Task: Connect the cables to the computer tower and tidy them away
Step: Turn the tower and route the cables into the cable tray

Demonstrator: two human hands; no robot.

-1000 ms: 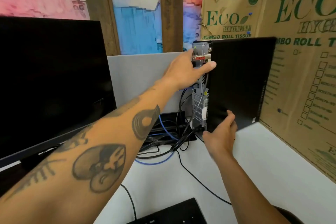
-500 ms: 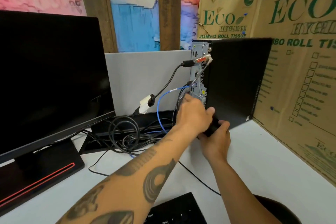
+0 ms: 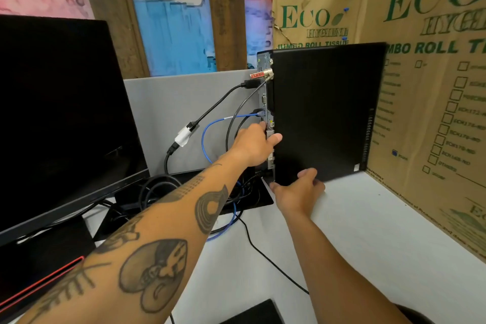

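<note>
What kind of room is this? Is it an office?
Probably an office desk or computer workstation, maybe a makeshift one. A computer tower with cables plugged in stands on a white desk beside a monitor, with a grey divider panel behind and cardboard tissue boxes alongside.

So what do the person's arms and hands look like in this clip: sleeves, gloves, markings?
Both arms are bare, with no sleeves or gloves in view. The left forearm carries several dark tattoos: a heart-like shape, a disc-like shape and line work. The right forearm, left hand and right hand show no markings.

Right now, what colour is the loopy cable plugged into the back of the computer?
Blue. The loopy cable shows best in the head view, curving left of the computer tower.
</note>
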